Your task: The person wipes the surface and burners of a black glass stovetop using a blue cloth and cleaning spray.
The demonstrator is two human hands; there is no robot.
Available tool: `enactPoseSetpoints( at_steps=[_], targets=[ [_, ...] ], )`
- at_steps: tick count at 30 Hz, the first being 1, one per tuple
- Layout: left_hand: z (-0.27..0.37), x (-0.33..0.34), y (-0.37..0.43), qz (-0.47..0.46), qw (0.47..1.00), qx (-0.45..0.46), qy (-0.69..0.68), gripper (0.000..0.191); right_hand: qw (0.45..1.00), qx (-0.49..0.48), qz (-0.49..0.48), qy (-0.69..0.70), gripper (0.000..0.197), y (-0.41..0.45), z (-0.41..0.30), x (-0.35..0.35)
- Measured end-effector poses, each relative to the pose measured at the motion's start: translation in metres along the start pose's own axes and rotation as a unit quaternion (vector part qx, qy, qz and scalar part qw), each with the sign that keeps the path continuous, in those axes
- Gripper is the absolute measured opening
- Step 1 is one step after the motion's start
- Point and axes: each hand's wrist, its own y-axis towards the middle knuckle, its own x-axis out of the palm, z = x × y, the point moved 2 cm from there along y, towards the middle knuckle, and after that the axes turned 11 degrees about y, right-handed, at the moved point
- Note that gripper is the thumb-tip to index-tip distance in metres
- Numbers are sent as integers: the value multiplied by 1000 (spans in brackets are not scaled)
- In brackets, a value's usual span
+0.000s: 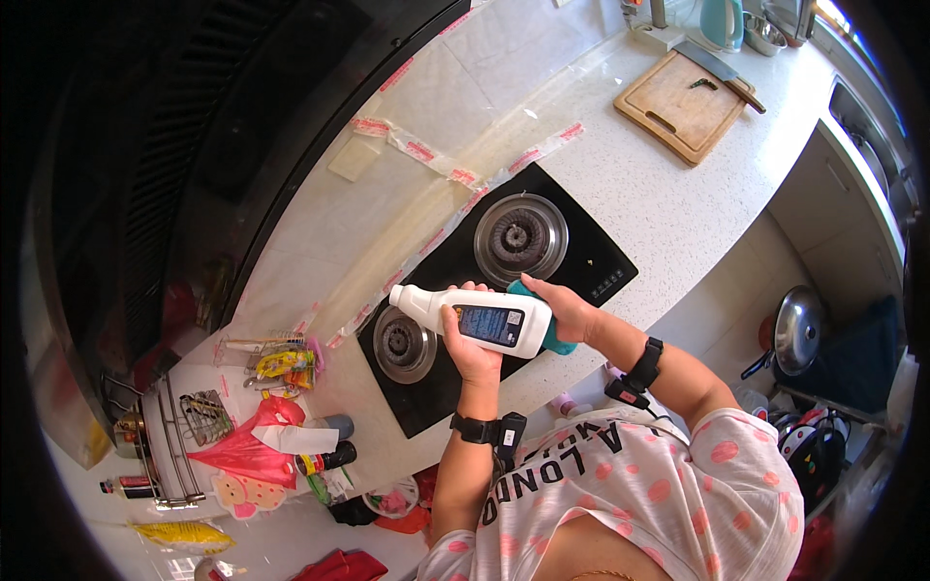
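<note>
My left hand (471,357) is wrapped around a white plastic bottle (536,327), its thumb across the front. The bottle lies nearly level, its narrow neck to the left, and bears a dark printed label. At its base, my right hand (570,309) grips a teal cloth (559,343), part of which lies behind the bottle. Both hands are above a black glass gas cooktop (454,265). Of its two round burners, the far right burner (520,236) is in full view, while the near left burner (402,345) is partly covered by the bottle.
A wooden cutting board (665,94) with a cleaver (716,69) on it stands on the white counter (639,196). A dark range hood (240,145) looms at the left. Condiment bottles (327,457) and a red plastic bag (269,439) crowd the left end.
</note>
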Motion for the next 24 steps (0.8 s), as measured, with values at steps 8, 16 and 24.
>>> enactPoseSetpoints(
  at_steps=[8,16,24],
  targets=[
    [-11,5,3,54,997,-60,1,41,913,-399,17,-80,51,-6,22,14],
    [-15,-23,15,102,985,-128,-61,33,718,-516,-43,-465,64,-35,55,22],
    [-22,-36,15,87,983,-127,-103,31,764,-486,-68,-419,53,-10,22,24]
  ],
)
